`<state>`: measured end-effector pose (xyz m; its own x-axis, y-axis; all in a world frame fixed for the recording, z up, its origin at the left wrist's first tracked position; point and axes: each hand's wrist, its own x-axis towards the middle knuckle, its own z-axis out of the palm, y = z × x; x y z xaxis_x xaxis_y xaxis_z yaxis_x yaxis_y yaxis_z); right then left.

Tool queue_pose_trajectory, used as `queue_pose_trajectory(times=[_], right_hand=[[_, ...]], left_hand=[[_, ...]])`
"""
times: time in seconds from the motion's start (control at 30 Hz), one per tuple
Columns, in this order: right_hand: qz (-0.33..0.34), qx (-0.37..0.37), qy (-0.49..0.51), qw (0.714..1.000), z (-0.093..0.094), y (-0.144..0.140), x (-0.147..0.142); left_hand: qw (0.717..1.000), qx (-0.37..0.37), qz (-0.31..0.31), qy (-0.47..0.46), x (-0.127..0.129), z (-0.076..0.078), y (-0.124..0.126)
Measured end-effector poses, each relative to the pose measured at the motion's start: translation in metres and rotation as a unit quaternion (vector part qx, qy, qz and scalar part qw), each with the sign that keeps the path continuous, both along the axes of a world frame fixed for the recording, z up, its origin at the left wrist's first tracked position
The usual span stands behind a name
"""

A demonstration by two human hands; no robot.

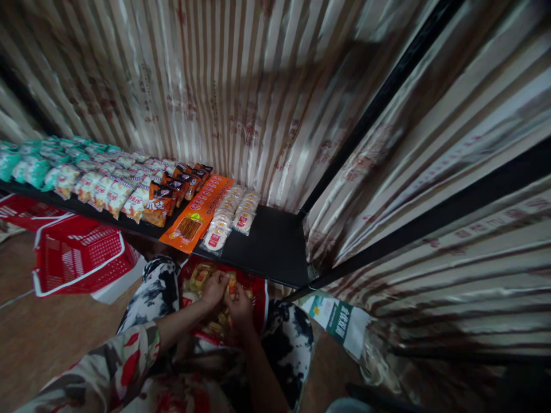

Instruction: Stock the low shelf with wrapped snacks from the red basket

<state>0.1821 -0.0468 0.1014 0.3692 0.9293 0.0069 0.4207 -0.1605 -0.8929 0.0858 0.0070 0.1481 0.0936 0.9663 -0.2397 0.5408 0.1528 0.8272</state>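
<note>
Both my hands are down in a red basket (260, 298) that rests between my knees and holds several small snack packets. My left hand (214, 288) and my right hand (239, 304) meet over a small yellow-orange packet (231, 285) and grip it together. Just above the basket runs a low black shelf (275, 244). On it lie a flat orange snack pack (198, 212) and rows of small white-and-red packets (232, 215).
Further left on the shelf stand dark orange bags (170, 195), white-red bags (114, 192) and green bags (30, 163). Empty red baskets (80, 255) sit on the brown floor at the left. Striped curtain cloth hangs behind and at the right. A green-white bag (340, 321) lies at the right.
</note>
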Motion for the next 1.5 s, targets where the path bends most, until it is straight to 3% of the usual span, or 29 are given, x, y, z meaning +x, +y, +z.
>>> queue_pose_trajectory(times=[0.23,0.53,0.77,1.0,1.27,1.5], right_hand=[[-0.045,0.04,-0.037,0.998,0.016,-0.005,0.001],[-0.099,0.094,-0.044,0.99,0.038,-0.001,0.016],[-0.106,0.087,-0.059,0.989,0.071,0.011,0.049],[-0.141,0.055,-0.073,0.986,0.078,0.036,0.075],[-0.151,0.035,-0.138,0.978,0.085,0.075,0.104],[-0.184,0.099,-0.107,0.972,0.075,0.112,0.132]], left_hand=[[0.996,0.028,-0.043,-0.069,0.005,0.006,-0.004],[0.988,0.043,-0.073,-0.125,0.029,0.052,-0.005],[0.974,0.063,-0.099,-0.191,0.061,0.054,0.014],[0.976,0.046,-0.121,-0.177,0.092,0.071,0.034],[0.985,0.079,-0.098,-0.117,0.131,0.061,0.072],[0.992,0.087,-0.085,-0.03,0.168,0.057,0.109]])
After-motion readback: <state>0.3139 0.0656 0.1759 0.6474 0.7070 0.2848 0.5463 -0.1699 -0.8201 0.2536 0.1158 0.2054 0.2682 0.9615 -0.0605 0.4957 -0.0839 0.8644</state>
